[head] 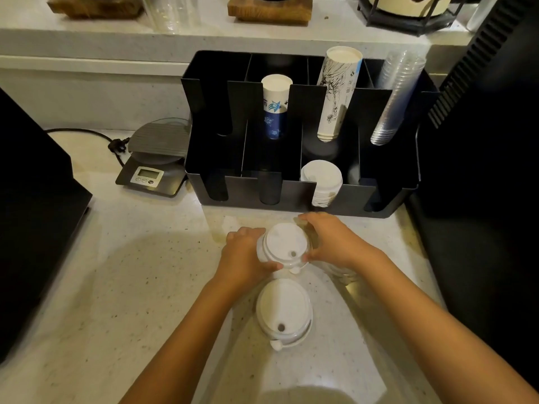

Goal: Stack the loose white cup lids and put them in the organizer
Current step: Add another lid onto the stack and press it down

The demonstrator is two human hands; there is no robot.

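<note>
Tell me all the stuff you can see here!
lid stack: one, white, held between both hands
lid: one, white, on counter nearer the person
lids in organizer: one stack, white, front slot
organizer: one, black, back of counter
paper cups: two stacks, white with print, rear slots
clear cups: one stack, see-through, right rear slot
scale: one, grey, left of organizer
counter: one, pale speckled
left hand: on the stack's left
right hand: on its right
</note>
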